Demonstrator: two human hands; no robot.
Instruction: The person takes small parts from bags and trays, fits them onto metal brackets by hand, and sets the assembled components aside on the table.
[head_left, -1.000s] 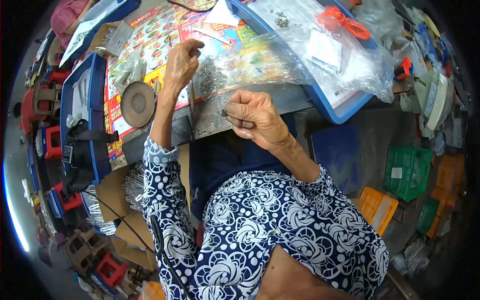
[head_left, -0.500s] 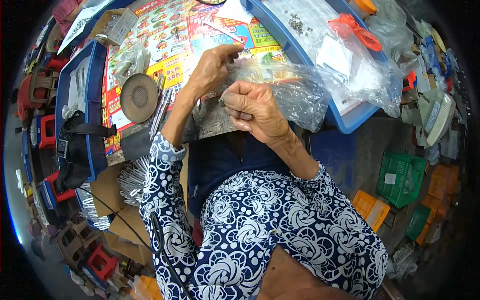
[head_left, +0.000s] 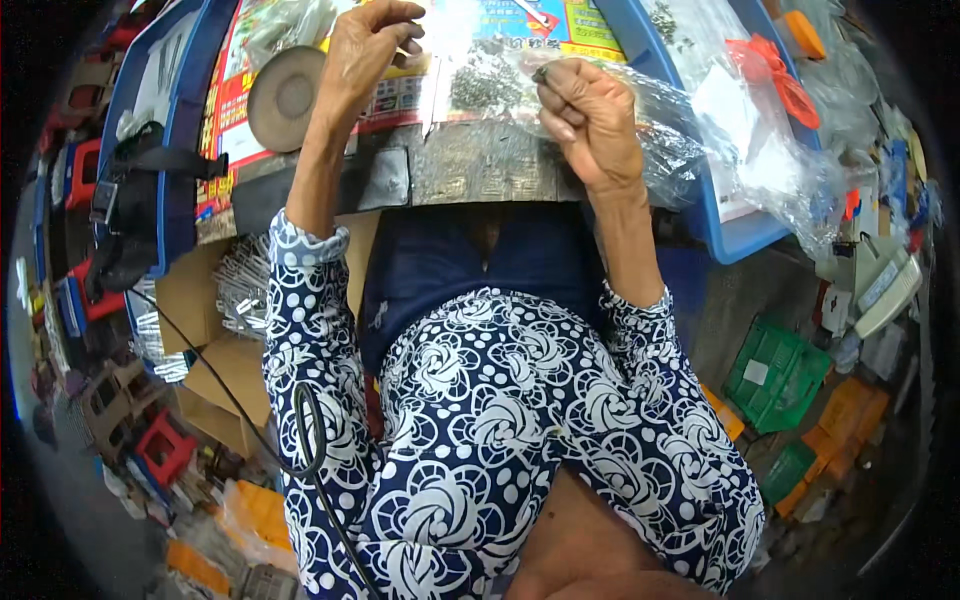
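Note:
At the far edge of the table my left hand (head_left: 365, 55) hovers over the printed paper. Its fingers are half bent and apart, and I see nothing between them. My right hand (head_left: 598, 120) is closed, pinching a small dark metal piece (head_left: 541, 74) between thumb and index finger. Between the hands lies a clear plastic bag (head_left: 660, 130) on the paper, with a heap of small dark metal parts (head_left: 487, 88) at its left end. A round brown dish (head_left: 287, 98) is beside my left wrist.
Blue trays stand on both sides: the left tray (head_left: 180, 150) with thin rods, the right tray (head_left: 735, 240) with plastic film and a red bag (head_left: 775, 80). A black strap (head_left: 165, 160) hangs over the left tray. Below the table is a cardboard box (head_left: 195, 300) of metal pieces.
My hands have moved apart, the left one leftward and the right one rightward, uncovering the heap of parts. The view has shifted, so the table sits higher in the picture.

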